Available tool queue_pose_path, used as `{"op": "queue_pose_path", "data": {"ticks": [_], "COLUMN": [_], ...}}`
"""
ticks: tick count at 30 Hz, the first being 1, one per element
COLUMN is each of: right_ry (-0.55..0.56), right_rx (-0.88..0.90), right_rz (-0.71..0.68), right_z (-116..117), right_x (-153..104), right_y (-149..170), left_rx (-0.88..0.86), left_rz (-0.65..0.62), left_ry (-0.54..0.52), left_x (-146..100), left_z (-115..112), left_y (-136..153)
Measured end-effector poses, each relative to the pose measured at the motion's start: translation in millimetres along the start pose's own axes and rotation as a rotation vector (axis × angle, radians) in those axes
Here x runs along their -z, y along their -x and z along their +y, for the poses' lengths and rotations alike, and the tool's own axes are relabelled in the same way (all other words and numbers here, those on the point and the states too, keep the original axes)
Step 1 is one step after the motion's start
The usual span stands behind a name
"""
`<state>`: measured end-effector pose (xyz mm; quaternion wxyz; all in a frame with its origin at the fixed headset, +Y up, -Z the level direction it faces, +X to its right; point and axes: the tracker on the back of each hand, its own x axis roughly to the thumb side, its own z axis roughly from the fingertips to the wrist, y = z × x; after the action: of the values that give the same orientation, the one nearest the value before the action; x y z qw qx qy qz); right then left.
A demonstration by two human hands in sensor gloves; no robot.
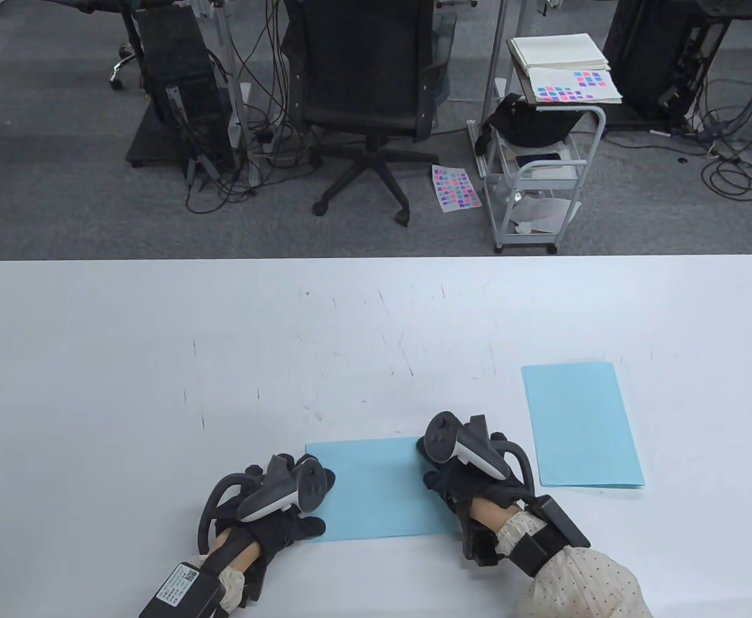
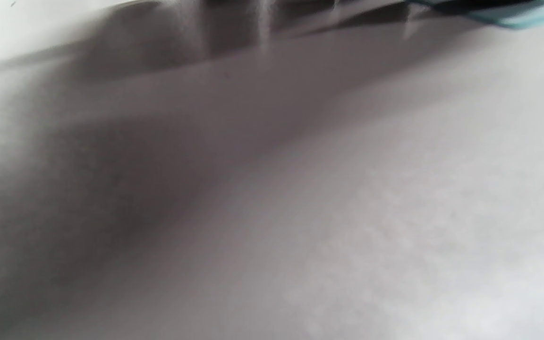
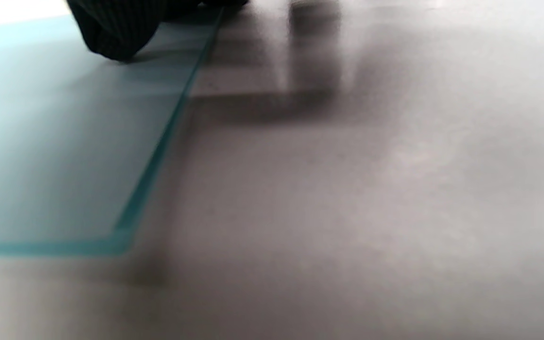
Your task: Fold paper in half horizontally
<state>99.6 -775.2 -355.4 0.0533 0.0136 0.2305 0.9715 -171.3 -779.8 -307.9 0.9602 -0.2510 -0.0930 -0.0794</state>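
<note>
A light blue paper lies flat on the white table near its front edge, between my two hands. It looks like a folded sheet; its layered edge shows in the right wrist view. My left hand rests on the paper's left edge, and a sliver of the paper shows in the left wrist view. My right hand rests on the paper's right edge, with a gloved fingertip pressing down on the sheet. Neither hand grips anything.
A second light blue sheet lies flat on the table to the right of my right hand. Beyond the table's far edge stand an office chair and a small white cart.
</note>
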Motion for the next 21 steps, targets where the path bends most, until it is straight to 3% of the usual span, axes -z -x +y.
{"op": "queue_pose_path", "data": {"ticks": [8, 13, 21], "right_ry": [0.018, -0.037, -0.053], "right_rx": [0.044, 0.037, -0.003], "right_rz": [-0.086, -0.181, -0.188], "right_z": [-3, 12, 25], "right_x": [-23, -42, -41], "right_y": [5, 2, 6], "left_rx": [0.002, -0.001, 0.024], "left_rz": [-0.002, -0.010, 0.001], "left_ry": [-0.002, 0.002, 0.016], "left_x": [0, 1, 2], "left_z": [0, 1, 10], "left_y": [0, 1, -5]}}
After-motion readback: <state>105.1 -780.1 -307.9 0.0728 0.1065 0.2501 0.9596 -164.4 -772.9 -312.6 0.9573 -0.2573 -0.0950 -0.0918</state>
